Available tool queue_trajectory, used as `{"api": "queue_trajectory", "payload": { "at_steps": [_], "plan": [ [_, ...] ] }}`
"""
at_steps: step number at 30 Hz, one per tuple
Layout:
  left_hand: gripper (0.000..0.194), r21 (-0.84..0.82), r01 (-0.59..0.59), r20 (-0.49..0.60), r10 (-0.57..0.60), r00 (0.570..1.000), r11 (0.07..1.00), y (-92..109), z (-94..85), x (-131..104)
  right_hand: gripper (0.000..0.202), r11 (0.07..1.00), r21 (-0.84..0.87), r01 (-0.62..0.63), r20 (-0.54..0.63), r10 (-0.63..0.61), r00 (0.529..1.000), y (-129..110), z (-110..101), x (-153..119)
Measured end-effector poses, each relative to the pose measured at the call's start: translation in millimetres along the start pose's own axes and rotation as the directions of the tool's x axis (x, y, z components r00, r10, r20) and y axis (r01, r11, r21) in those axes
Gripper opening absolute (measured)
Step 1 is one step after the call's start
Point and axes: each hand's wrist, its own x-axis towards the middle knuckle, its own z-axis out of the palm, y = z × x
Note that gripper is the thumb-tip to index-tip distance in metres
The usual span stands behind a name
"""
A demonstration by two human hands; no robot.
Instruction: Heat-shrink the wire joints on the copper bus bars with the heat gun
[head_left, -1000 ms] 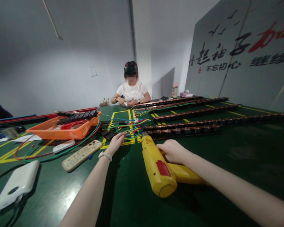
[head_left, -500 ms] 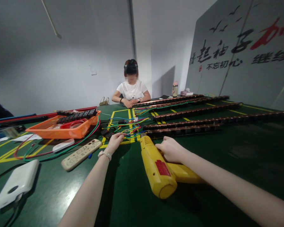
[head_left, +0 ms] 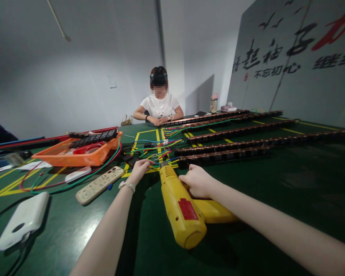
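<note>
My left hand is closed in a pinch at the ends of thin coloured wires; the exact wire between the fingertips is too small to make out. A yellow heat gun with a red label lies on its side, its metal nozzle close to those wires, just right of my left fingertips. My right hand is closed against the gun's right side, the fingers partly hidden by the gun body. The wires lead from long dark strips with copper-coloured edges that stretch away to the right.
An orange basket with black modules and red wire stands left. Nearby lie a beige remote control, a white power bank and loose red and green wires. A co-worker sits across the green table, beside a bottle.
The heat gun and my right hand have shifted left together, bringing the nozzle closer to my left fingertips. My left hand has hardly moved.
</note>
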Motion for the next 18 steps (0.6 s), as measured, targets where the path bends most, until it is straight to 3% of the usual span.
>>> {"api": "queue_trajectory", "payload": {
  "at_steps": [7, 13, 18],
  "plan": [
    [0.035, 0.290, -0.045, -0.086, 0.073, 0.994, 0.956, -6, 7.5, 7, 0.015, 0.997, 0.026, 0.075, -0.039, -0.074, 0.997, -13, 1, 16],
    [0.037, 0.488, -0.041, -0.058, 0.079, 0.995, 0.872, -5, 10.2, 9, 0.016, 0.996, 0.030, 0.085, -0.065, -0.083, 0.994, -11, 8, 17],
    [0.039, 0.546, -0.026, -0.038, 0.056, 0.998, 0.837, -2, 12.4, 7, 0.017, 0.994, 0.050, 0.095, -0.085, -0.090, 0.992, -8, 9, 13]
  ]
}}
